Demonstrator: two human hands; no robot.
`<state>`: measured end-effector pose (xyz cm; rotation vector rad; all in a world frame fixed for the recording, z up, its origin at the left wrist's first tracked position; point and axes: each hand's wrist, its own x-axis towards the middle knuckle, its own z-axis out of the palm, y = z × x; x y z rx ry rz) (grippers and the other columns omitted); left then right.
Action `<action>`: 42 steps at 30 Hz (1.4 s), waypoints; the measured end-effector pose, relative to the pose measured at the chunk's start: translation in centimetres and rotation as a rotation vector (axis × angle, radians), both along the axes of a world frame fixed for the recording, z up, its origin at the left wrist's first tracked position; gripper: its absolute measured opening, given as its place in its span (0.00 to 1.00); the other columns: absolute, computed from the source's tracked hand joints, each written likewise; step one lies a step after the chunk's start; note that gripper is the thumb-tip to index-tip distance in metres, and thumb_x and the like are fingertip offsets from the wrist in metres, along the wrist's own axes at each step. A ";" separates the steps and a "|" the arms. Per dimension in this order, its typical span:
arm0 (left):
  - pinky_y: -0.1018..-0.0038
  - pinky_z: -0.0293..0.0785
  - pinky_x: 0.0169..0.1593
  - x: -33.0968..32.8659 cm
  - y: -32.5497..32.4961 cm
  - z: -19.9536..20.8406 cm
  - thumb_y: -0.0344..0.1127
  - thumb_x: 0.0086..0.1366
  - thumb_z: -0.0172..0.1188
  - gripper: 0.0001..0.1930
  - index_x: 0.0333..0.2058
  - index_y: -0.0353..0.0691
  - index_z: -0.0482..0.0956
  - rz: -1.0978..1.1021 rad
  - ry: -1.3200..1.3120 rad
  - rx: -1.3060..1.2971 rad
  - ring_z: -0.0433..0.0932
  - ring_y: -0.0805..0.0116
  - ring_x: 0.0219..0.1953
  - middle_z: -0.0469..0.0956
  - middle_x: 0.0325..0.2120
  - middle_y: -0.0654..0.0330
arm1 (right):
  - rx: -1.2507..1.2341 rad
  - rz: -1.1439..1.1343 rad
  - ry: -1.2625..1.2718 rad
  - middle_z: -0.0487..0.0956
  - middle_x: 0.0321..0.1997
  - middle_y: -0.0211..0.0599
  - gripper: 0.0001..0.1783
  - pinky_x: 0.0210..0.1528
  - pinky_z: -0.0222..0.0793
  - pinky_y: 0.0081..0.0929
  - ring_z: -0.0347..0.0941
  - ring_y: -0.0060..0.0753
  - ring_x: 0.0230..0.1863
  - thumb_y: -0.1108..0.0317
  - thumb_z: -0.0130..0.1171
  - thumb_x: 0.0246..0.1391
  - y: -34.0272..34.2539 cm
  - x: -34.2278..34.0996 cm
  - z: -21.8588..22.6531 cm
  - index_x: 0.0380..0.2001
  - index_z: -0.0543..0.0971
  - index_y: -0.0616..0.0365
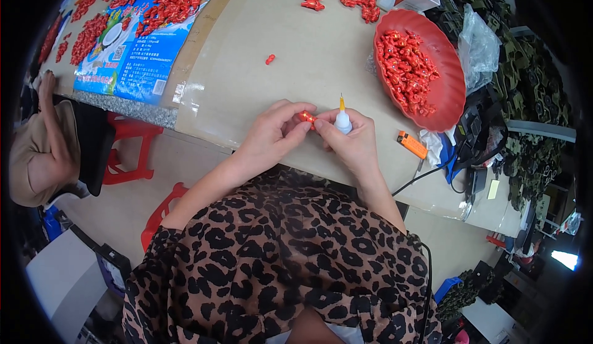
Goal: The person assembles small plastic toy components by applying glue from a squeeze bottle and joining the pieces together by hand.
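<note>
Between the fingertips of my left hand point(275, 131) is a small shiny red piece point(306, 117) with gold marks. My right hand point(353, 141) meets it from the other side, thumb and fingertip close against the piece. That same hand also grips a small white glue bottle point(343, 123) with a yellow nozzle and thin needle tip, which points up and away from me. Farther off on the table lies a single small red piece point(270, 59). To the right, a scalloped red plastic bowl point(450, 75) holds a heap of similar red pieces point(407, 66).
Small red groups point(311, 1) lie at the table's far side. A blue printed sheet point(145, 66) bears more red pieces at left. An orange lighter point(412, 145), a cable and clear plastic bag point(479, 47) are right. Another person point(46, 152) sits far left near red stools point(133, 146).
</note>
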<state>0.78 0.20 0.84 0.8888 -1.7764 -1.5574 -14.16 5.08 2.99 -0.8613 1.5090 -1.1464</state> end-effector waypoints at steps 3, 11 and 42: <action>0.84 0.64 0.30 -0.1 -0.2 -0.3 0.26 0.54 0.50 0.12 0.39 0.36 0.70 0.003 0.016 0.039 0.65 0.79 0.25 0.68 0.27 0.62 | 0.042 0.039 -0.094 0.72 0.17 0.28 0.06 0.19 0.61 0.11 0.66 0.13 0.17 0.73 0.57 0.41 -0.3 0.0 0.7 0.23 0.74 0.65; 0.86 0.64 0.38 0.1 -0.7 -0.4 0.25 0.58 0.46 0.13 0.43 0.33 0.67 -0.086 0.047 0.196 0.68 0.83 0.33 0.70 0.31 0.65 | 0.097 0.044 -0.026 0.72 0.17 0.29 0.08 0.17 0.63 0.13 0.66 0.15 0.15 0.70 0.57 0.40 -0.6 0.1 0.8 0.23 0.74 0.65; 0.89 0.62 0.29 -0.9 -0.2 -1.2 0.24 0.56 0.47 0.08 0.36 0.34 0.69 0.114 0.032 0.080 0.65 0.86 0.26 0.69 0.27 0.68 | 0.040 0.002 -0.026 0.72 0.17 0.31 0.07 0.18 0.63 0.14 0.67 0.16 0.16 0.71 0.56 0.40 -1.5 0.5 0.6 0.21 0.73 0.65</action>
